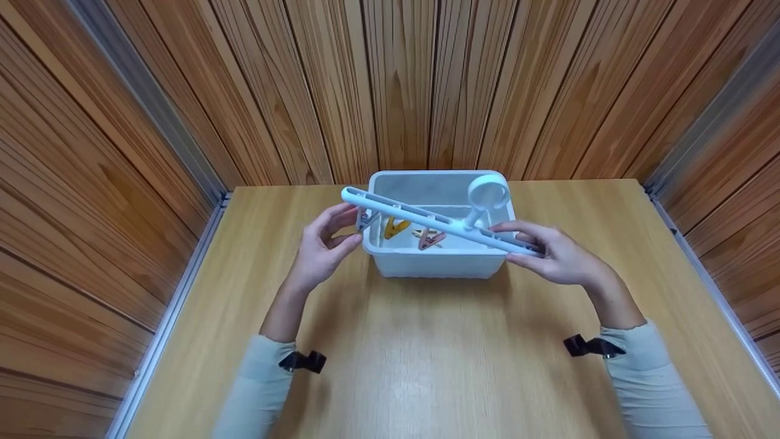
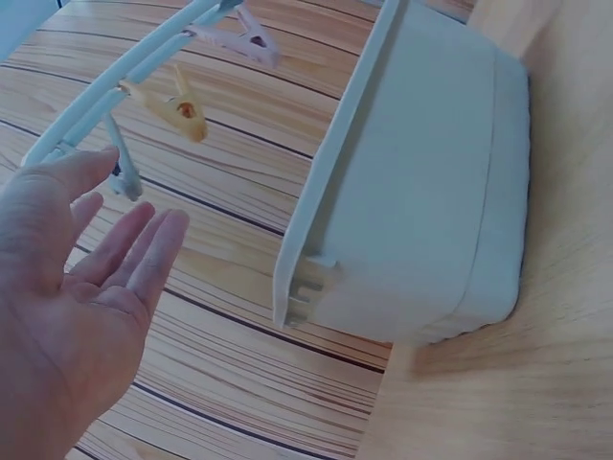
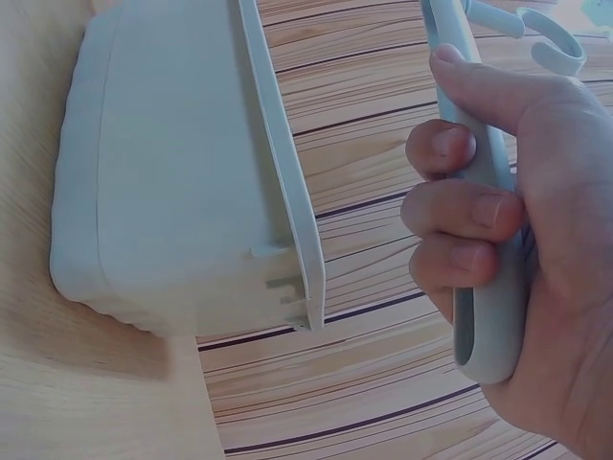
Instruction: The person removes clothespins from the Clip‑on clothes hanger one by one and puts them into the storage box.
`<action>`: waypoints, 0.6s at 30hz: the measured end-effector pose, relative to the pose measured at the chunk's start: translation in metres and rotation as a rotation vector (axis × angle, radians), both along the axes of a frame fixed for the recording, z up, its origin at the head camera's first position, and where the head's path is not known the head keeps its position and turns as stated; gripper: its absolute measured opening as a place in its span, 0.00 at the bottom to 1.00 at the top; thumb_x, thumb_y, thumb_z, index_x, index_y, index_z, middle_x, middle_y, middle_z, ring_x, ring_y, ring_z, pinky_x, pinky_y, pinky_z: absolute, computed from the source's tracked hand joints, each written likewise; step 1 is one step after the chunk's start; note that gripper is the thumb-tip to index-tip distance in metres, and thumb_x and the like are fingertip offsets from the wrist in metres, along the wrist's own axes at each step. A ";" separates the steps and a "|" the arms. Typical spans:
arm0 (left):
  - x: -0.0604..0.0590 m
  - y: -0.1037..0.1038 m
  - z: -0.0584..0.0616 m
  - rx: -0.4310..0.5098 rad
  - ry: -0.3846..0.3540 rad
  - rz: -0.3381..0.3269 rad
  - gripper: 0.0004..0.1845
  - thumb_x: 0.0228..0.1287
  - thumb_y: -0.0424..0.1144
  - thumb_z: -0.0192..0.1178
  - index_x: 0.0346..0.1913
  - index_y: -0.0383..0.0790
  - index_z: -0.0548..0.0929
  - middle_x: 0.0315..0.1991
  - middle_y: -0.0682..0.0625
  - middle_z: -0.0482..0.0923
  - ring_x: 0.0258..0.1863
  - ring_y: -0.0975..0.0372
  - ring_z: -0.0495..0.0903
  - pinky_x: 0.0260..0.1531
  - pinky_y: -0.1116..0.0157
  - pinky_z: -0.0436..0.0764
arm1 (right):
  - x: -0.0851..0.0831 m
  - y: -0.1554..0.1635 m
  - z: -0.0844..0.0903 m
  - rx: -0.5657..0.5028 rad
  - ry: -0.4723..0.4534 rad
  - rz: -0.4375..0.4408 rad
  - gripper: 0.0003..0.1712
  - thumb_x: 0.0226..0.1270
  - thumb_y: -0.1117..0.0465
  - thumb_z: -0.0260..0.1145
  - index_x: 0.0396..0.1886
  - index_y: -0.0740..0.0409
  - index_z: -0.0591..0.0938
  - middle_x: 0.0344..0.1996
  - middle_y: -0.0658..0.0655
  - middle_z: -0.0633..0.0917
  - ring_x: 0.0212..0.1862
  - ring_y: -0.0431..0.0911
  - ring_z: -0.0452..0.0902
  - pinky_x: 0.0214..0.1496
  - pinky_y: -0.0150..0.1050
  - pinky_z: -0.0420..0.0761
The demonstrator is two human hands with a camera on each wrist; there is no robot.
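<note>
A light-blue clip hanger (image 1: 420,216) with a round hook (image 1: 489,191) is held slantwise above a pale plastic bin (image 1: 439,266). My right hand (image 1: 557,256) grips its right end, fingers curled round the bar in the right wrist view. At the other end, my left hand (image 1: 323,247) is beside a grey-blue clothespin (image 2: 124,163), its fingers extended and the thumb near the bar; whether they touch is unclear. A yellow clothespin (image 2: 177,107) and a pink clothespin (image 2: 247,40) hang farther along the bar.
The bin stands on a wooden table (image 1: 426,353), close to the wood-panelled back wall (image 1: 402,91). Beige pieces (image 1: 420,233) show behind the pink clothespin, too small to make out. Metal rails (image 1: 170,311) run along the table's sides.
</note>
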State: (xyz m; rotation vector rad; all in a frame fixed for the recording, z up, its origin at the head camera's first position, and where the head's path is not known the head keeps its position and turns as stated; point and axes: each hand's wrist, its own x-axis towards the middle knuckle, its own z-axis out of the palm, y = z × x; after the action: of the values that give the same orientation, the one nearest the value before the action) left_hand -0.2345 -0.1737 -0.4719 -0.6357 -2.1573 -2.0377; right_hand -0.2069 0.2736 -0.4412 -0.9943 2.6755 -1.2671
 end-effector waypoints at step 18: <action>0.003 -0.001 -0.001 0.023 0.018 0.023 0.21 0.76 0.21 0.67 0.68 0.23 0.83 0.62 0.28 0.89 0.55 0.70 0.92 0.57 0.68 0.91 | -0.001 -0.003 -0.010 -0.012 0.003 0.018 0.28 0.80 0.70 0.70 0.76 0.56 0.82 0.66 0.44 0.86 0.44 0.34 0.79 0.36 0.33 0.76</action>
State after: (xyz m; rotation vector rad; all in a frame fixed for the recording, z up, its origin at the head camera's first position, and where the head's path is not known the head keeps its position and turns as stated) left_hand -0.2316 -0.1749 -0.4733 -0.6209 -2.1182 -2.0343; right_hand -0.2080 0.2705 -0.4510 -1.0200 2.6584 -1.2815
